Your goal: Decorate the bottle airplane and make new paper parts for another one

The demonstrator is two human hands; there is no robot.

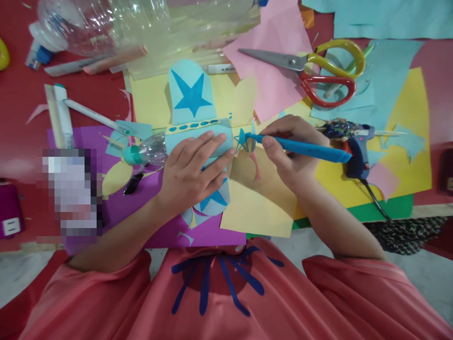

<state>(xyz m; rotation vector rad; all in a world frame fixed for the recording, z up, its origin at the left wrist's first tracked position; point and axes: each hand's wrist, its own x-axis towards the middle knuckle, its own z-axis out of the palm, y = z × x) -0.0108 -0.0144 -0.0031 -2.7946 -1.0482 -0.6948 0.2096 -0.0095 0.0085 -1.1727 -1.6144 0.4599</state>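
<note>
A small plastic bottle [155, 150] with a teal cap lies on its side, wrapped in light blue paper with two rounded paper wings. The upper wing [177, 75] carries a filled-in blue star [193, 97]; another star [214, 200] shows on the lower wing, partly under my left hand [194, 170]. That hand lies flat across the bottle's wrapped body, fingers stretched out. My right hand [295, 146] grips a blue marker [311, 150]. Its tip touches a small star [242, 140] at the bottle's right end, coloured on its left and only outlined on its right.
Scissors [297, 63] lie open on pink paper at the upper right. A glue gun [356, 141] with a cord rests right of my right hand. Large clear bottles [102, 23] lie at the back. Markers [95, 115], a pixelated dark-edged object [72, 193] and paper scraps surround the work.
</note>
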